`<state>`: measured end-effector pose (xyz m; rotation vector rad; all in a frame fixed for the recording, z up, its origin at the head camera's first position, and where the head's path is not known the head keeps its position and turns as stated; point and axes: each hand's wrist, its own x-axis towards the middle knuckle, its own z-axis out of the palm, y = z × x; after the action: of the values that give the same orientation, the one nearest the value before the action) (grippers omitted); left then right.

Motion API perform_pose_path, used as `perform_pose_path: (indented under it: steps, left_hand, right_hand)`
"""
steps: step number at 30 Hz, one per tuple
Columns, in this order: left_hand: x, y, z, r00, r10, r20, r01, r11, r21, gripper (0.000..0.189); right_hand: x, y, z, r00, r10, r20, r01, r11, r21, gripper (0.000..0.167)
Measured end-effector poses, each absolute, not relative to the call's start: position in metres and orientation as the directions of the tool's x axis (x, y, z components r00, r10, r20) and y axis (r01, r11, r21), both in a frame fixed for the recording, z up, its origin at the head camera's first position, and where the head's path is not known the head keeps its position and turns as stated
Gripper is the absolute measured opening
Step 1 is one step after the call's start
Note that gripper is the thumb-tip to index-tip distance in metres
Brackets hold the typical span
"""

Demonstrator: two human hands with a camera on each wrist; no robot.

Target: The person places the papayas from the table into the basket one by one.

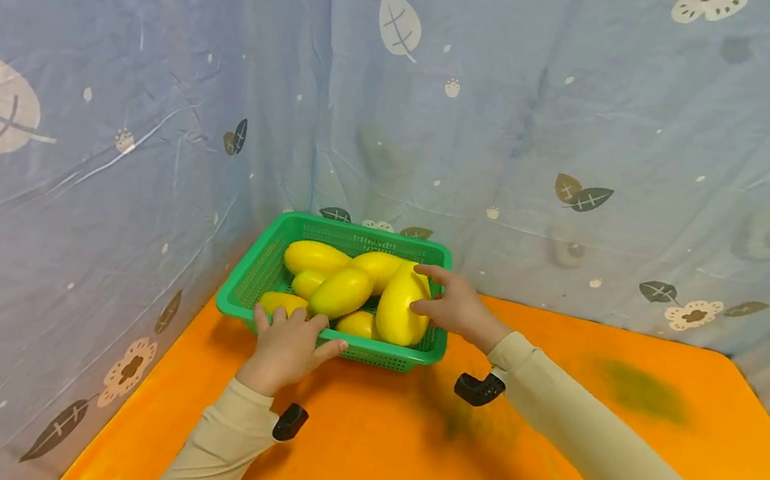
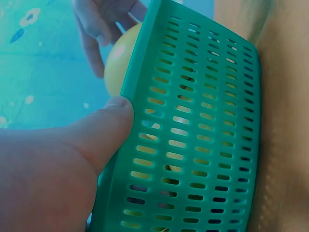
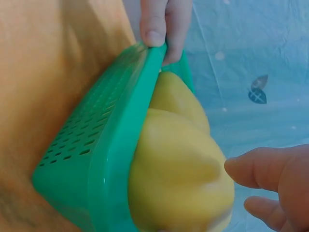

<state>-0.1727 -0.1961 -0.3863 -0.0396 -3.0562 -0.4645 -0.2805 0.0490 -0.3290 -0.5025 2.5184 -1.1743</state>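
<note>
A green plastic basket [image 1: 240, 285] holds several yellow mangoes [image 1: 341, 292]. My left hand [image 1: 286, 350] grips the basket's near rim, its thumb on the outer wall and its fingers over the inside, as the right wrist view shows. The biggest mango [image 1: 401, 309] lies at the basket's right end, rising above the rim in the right wrist view. Beside it is my right hand [image 1: 457, 307], fingers spread and loosely bent around its right side. In the right wrist view the right thumb [image 3: 258, 166] is close to the mango's surface; whether it touches I cannot tell.
The basket stands on an orange tabletop [image 1: 353, 451], near its back left corner. Behind and to the left hangs a blue-grey curtain [image 1: 463, 119] with leaf and flower prints. Dark wrist devices [image 1: 479, 388] sit on both sleeves.
</note>
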Motion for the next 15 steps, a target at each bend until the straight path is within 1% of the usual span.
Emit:
perform_pose_path:
  steps: [6, 10, 15]
  left_hand:
    - [-0.174, -0.193, -0.386, -0.999, 0.021, 0.048, 0.034, 0.957, 0.289, 0.059]
    - [-0.175, -0.193, -0.386, -0.999, 0.023, 0.042, 0.034, 0.959, 0.282, 0.059]
    - [-0.174, -0.197, -0.386, -0.999, 0.015, 0.036, 0.024, 0.960, 0.278, 0.059]
  right_hand:
    - [-0.277, 0.057, -0.328, -0.896, -0.421, -0.141, -0.145, 0.578, -0.803, 0.067]
    - [-0.276, 0.067, -0.329, -0.905, -0.409, -0.116, -0.143, 0.552, -0.822, 0.067]
    - [-0.276, 0.087, -0.325, -0.928, -0.372, -0.034, -0.210, 0.594, -0.776, 0.067]
